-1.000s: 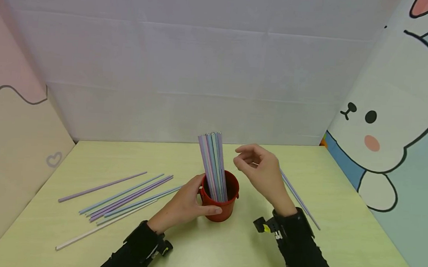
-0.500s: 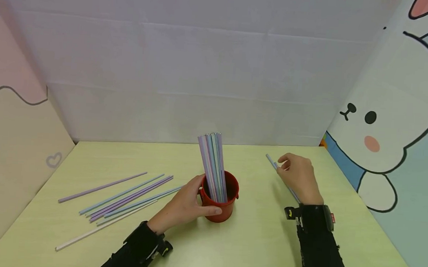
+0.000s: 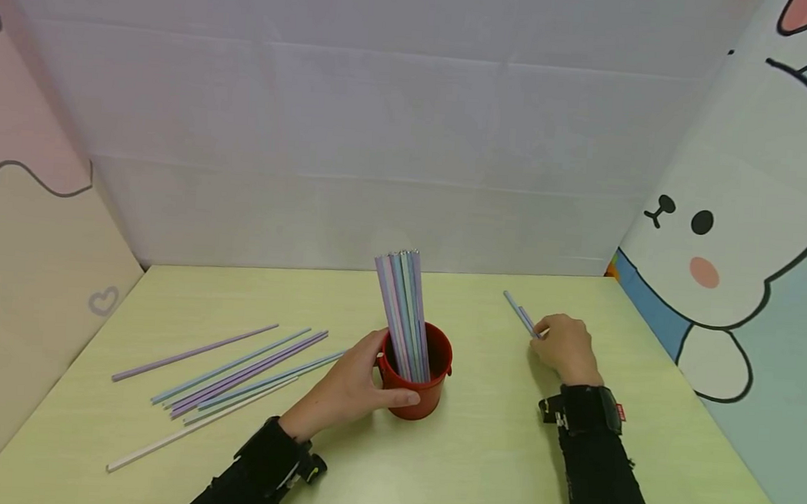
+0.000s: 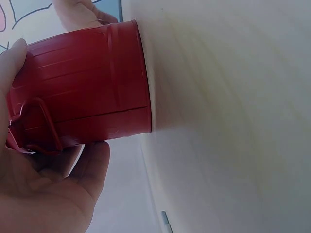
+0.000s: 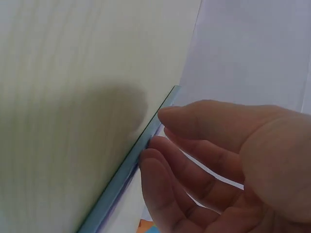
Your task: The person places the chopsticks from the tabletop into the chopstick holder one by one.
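A small red metal bucket (image 3: 425, 396) stands upright on the table, and my left hand (image 3: 349, 391) grips its side, thumb at the front. In the left wrist view, that hand's thumb and fingers curl round the bucket (image 4: 82, 87). A bundle of pastel straws (image 3: 403, 314) leans inside it, tops well above the rim. On the right, my right hand (image 3: 567, 347) is at two straws (image 3: 521, 313) lying on the table. The right wrist view has thumb and bent fingertips right at the blue straw (image 5: 119, 189), with a gap between them; a purple straw lies beside it.
Several loose purple, blue and white straws (image 3: 229, 380) lie slanted on the table (image 3: 473, 472), left of the bucket. A white backdrop (image 3: 383, 127) rises behind the table. Cartoon-printed panels (image 3: 723, 248) stand on both sides.
My right hand has moved from beside the bucket to the right, then down onto the two straws lying there. My left hand and the bucket have stayed in place.
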{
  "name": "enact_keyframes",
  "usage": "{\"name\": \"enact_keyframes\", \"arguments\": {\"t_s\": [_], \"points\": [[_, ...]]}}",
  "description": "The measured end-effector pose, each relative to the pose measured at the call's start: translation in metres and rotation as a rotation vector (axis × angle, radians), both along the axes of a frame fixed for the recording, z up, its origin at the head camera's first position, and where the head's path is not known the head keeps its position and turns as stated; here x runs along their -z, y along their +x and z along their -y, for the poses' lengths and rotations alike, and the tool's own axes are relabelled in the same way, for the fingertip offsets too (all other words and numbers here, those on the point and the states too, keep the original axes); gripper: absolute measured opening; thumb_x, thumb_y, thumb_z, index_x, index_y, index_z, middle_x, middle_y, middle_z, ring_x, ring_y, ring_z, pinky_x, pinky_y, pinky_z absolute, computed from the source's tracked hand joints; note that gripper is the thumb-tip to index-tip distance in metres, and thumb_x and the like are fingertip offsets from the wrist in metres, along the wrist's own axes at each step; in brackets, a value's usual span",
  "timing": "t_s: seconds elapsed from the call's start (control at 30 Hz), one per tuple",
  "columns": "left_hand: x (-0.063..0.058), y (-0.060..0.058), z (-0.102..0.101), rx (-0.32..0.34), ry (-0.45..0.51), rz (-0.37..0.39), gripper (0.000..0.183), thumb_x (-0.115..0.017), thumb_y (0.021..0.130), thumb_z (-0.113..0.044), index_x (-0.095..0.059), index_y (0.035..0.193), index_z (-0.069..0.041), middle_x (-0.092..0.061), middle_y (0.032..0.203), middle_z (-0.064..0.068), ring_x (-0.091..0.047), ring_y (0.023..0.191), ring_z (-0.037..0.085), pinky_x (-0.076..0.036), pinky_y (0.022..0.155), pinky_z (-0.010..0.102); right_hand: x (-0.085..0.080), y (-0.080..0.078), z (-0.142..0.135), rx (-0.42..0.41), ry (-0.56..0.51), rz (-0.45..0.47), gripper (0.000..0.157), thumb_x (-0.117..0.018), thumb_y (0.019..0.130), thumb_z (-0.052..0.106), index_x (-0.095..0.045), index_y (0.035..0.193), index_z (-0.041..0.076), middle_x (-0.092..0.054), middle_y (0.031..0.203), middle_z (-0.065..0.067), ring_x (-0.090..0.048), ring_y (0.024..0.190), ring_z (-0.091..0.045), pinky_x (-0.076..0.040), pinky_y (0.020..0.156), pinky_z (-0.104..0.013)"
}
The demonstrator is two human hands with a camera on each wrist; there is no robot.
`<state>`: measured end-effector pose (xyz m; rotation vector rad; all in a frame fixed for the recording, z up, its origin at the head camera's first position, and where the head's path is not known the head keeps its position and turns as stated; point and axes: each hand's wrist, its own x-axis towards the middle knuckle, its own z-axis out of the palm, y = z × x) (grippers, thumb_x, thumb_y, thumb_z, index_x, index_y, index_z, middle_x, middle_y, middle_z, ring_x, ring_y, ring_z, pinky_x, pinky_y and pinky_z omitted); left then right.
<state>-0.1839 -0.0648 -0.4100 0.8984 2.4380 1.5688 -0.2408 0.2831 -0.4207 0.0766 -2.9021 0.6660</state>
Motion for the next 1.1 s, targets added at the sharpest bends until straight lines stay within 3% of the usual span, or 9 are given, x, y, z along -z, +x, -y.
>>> {"name": "enact_keyframes", "arguments": {"t_s": [0.37, 0.6, 0.87, 1.1], "points": [[-0.002, 0.001, 0.000, -0.001, -0.004, 0.009, 0.078, -0.082, 0.077, -0.027, -0.038, 0.140, -0.018, -0.048, 0.132, -0.003, -0.046, 0.118, 0.015, -0.045, 0.096, 0.037, 0.007, -0.004, 0.000, 0.064, 0.027, 0.020, 0.016, -0.066, 0.080, 0.002, -0.068, 0.093, -0.007, -0.064, 0.086, -0.020, -0.057, 0.070, -0.029, -0.051, 0.056, -0.040], [-0.001, 0.000, -0.001, 0.007, 0.008, 0.011, 0.077, -0.081, 0.077, -0.028, -0.038, 0.141, -0.020, -0.048, 0.132, -0.004, -0.046, 0.117, 0.014, -0.045, 0.096, 0.037, 0.008, -0.004, 0.006, 0.060, 0.022, 0.032, 0.012, -0.064, 0.078, 0.000, -0.069, 0.089, -0.005, -0.065, 0.086, -0.022, -0.059, 0.070, -0.032, -0.052, 0.057, -0.041], [0.023, -0.012, 0.000, -0.008, -0.014, -0.009, 0.081, -0.080, 0.074, -0.044, -0.035, 0.140, -0.033, -0.045, 0.132, -0.014, -0.044, 0.117, 0.007, -0.045, 0.095, 0.036, 0.005, -0.003, 0.009, 0.008, 0.002, 0.013, 0.009, -0.067, 0.079, 0.004, -0.069, 0.085, -0.002, -0.063, 0.077, -0.014, -0.056, 0.063, -0.024, -0.049, 0.053, -0.037], [0.033, -0.018, 0.001, -0.012, -0.040, -0.023, 0.083, -0.079, 0.072, -0.052, -0.033, 0.140, -0.040, -0.045, 0.131, -0.016, -0.044, 0.117, 0.006, -0.045, 0.095, 0.035, -0.016, -0.001, 0.015, -0.092, -0.068, -0.119, 0.012, -0.065, 0.085, 0.009, -0.070, 0.095, 0.004, -0.063, 0.076, -0.006, -0.055, 0.066, -0.020, -0.045, 0.061, -0.038]]}}
